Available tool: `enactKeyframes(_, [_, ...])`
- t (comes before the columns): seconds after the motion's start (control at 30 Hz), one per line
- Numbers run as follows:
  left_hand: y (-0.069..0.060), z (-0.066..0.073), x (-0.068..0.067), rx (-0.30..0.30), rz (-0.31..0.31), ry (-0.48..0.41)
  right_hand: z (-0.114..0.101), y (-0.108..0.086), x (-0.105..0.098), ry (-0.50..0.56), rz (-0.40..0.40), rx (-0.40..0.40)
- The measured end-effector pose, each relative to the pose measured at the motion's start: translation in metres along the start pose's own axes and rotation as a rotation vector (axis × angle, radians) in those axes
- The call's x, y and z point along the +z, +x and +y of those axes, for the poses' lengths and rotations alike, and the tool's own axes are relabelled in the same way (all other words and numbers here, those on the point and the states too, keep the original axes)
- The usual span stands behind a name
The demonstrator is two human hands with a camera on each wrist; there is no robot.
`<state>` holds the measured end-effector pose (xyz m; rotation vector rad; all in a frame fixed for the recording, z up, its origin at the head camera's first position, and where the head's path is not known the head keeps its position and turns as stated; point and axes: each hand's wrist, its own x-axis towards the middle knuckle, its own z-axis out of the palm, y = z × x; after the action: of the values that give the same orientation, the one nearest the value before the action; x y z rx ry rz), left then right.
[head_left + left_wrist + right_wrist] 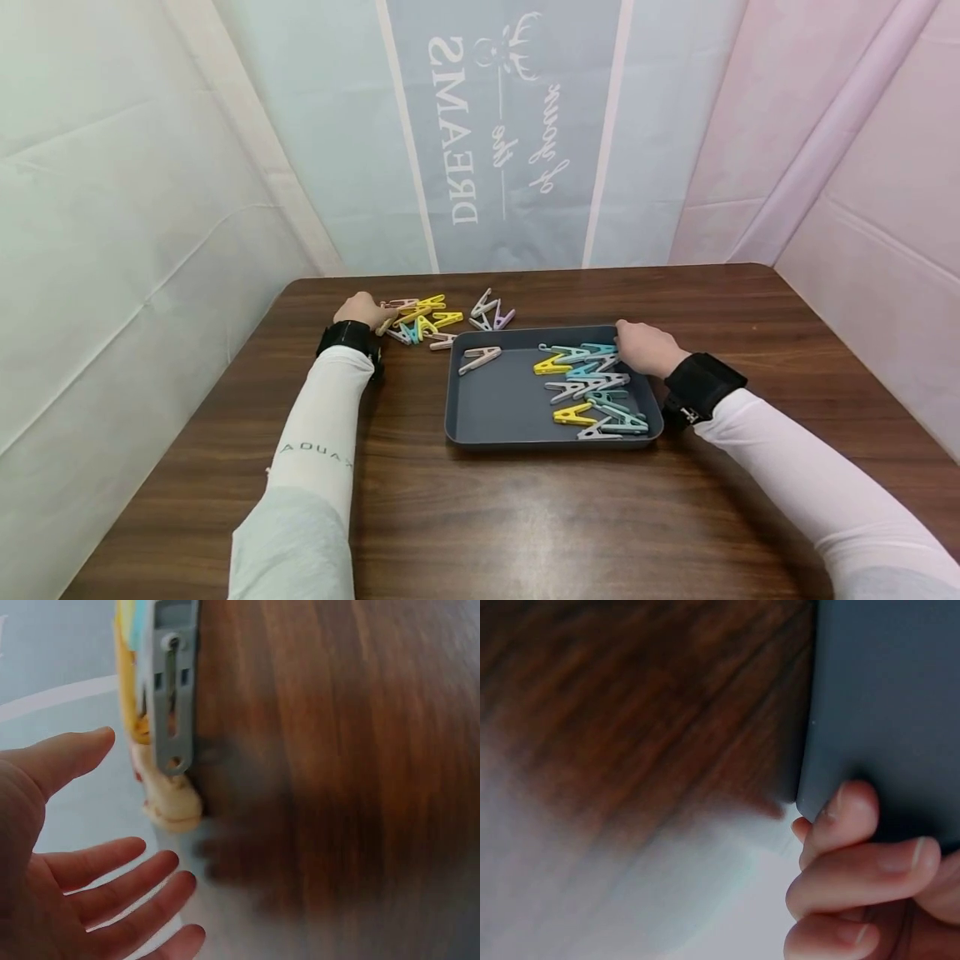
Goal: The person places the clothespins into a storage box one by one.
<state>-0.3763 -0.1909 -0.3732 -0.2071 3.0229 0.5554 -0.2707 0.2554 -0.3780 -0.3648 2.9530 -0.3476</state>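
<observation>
In the head view, my left hand (362, 309) is at the left edge of a loose group of clothespins, including a yellow one (447, 318). The left wrist view shows this hand (52, 907) with its fingers apart and nothing between them, beside a grey clothespin (174, 690) and a cream one (176, 802). My right hand (649, 348) grips the far right corner of a dark grey tray (498, 412); in the right wrist view its fingers (855, 877) curl against the tray's wall (885, 690). Inside lie several clothespins on the right and a beige one (480, 358) on the left.
Behind the tray's left part, pale and purple clothespins (504, 317) lie on the brown wooden table (480, 517). Light cloth with printed letters (453, 133) hangs beyond the far edge, with pale cloth walls on both sides.
</observation>
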Motion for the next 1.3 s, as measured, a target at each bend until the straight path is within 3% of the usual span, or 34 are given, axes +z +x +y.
enactKeyframes(0.2, [0.004,-0.002,0.006,-0.029,0.015,0.069,-0.003,0.003,0.003,-0.004,0.008,-0.012])
enactKeyframes(0.43, [0.012,-0.009,0.008,-0.061,0.034,0.079,-0.007,0.007,0.001,-0.017,-0.001,-0.008])
enactKeyframes(0.67, [0.013,-0.014,0.003,-0.032,0.016,0.058,-0.007,0.007,0.0,-0.008,-0.005,0.015])
enactKeyframes(0.83, [0.008,-0.015,-0.003,-0.005,0.049,0.048,-0.003,0.006,0.001,-0.003,-0.011,0.012])
enactKeyframes(1.03, [-0.003,0.003,-0.015,0.167,0.128,0.013,-0.002,0.003,0.0,0.005,-0.005,0.008])
enactKeyframes(1.3, [-0.04,0.061,-0.027,0.448,0.159,0.032,0.0,0.002,0.003,0.004,0.003,0.004])
